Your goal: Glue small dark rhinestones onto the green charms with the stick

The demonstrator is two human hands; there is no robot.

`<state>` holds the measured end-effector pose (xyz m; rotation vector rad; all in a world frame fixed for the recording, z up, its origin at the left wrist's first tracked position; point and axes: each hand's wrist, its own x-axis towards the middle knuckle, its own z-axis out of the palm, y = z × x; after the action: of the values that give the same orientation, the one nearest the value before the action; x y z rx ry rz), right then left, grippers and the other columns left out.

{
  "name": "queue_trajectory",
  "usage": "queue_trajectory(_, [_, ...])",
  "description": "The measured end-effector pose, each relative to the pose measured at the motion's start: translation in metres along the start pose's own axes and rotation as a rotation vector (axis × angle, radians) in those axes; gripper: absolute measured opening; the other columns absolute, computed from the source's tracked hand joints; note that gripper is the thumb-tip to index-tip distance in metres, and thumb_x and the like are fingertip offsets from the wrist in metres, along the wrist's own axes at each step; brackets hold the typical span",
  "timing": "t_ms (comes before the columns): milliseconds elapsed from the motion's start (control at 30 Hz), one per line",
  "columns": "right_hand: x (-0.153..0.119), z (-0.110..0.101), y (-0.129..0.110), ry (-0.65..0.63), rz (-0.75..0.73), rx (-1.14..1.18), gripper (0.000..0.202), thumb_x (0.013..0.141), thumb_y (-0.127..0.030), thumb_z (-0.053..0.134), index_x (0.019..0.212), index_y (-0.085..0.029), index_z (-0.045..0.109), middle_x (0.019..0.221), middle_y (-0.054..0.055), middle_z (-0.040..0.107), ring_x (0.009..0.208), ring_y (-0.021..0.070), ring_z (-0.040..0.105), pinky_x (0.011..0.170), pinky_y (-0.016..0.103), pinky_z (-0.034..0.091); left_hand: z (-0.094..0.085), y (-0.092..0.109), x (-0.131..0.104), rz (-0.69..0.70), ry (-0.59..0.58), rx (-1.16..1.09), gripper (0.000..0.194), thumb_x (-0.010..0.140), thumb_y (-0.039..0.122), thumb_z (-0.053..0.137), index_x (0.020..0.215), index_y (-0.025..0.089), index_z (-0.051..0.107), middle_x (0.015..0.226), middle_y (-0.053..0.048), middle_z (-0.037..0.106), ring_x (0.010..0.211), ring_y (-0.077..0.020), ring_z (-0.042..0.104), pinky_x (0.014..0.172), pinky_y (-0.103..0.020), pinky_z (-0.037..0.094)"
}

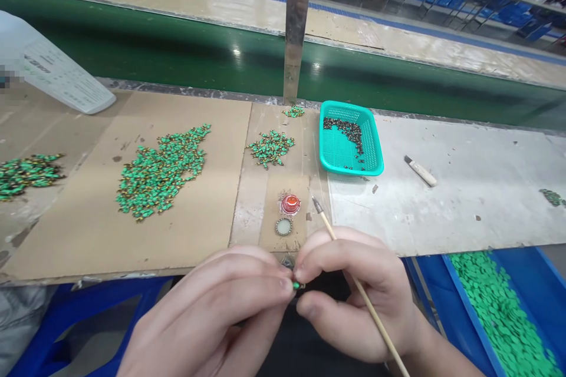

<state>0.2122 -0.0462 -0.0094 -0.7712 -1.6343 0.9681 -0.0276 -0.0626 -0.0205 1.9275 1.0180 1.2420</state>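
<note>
My left hand (225, 306) is closed, pinching a small green piece (296, 285) with its fingertips near the table's front edge. My right hand (358, 288) wraps round a thin wooden paintbrush (328, 221), its bristles pointing up and away from me. The right thumb and forefinger are close around the same green piece; whether they touch it I cannot tell. Just beyond my hands sit a round pot of red stuff (290, 204) and a bottle cap (283, 226) with pale stuff inside, both on stained cardboard.
Heaps of green-and-gold pieces (163, 171) lie on cardboard at left, with a smaller heap (270, 148) nearer the middle. A turquoise basket (325, 153) holds dark small parts. Rightward lies a knife (421, 171). A blue tray (469, 300) of green pieces stands low right. A metal post (296, 29) rises behind.
</note>
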Motion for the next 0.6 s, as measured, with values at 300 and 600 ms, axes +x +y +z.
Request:
queue_trajectory(300, [-0.001,0.005,0.003,0.046,-0.063,-0.075,0.026,0.092,-0.003,0.088,0.107,-0.022,0.080,0.091,0.004,0.086,0.078,0.0168,0.083,0.077,0.024,0.070,-0.003,-0.005,-0.004,0.105,-0.057,0.051,0.045,0.104,-0.006,0.076,0.128,0.030,0.087,0.106,-0.002,0.090,0.107,-0.0226,0.091,0.096,-0.030,0.075])
queue_trajectory(600, [-0.004,0.003,0.004,0.034,-0.079,-0.075,0.023,0.097,-0.007,0.090,0.111,-0.022,0.079,0.094,0.005,0.085,0.078,0.0182,0.081,0.072,0.026,0.068,-0.014,-0.007,-0.011,0.132,-0.128,0.112,0.049,0.106,-0.001,0.078,0.141,0.032,0.087,0.124,-0.004,0.092,0.119,-0.0242,0.090,0.112,-0.034,0.073])
